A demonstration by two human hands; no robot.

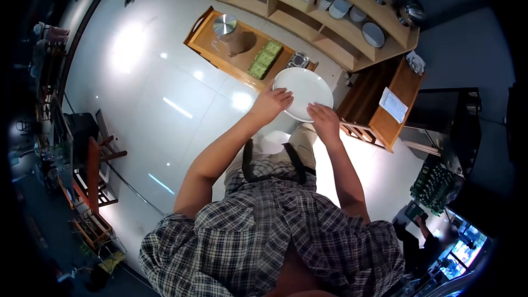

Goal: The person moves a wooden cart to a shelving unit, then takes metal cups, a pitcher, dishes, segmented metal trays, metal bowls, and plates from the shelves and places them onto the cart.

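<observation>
A round white plate is held out in front of my body between both hands. My left hand grips its left edge, with the fingers lying over the rim. At the lower right edge, my right hand has its fingers on top of the plate. The undersides of both grips are hidden. Just beyond the plate is a wooden tray-topped table bearing a pitcher with a metal lid, a green tray and a small metal and glass item.
Behind the table runs a wooden shelf unit with stacked white dishes. A wooden cabinet with a white paper stands at right. A wooden chair is at left. Another person is at lower right.
</observation>
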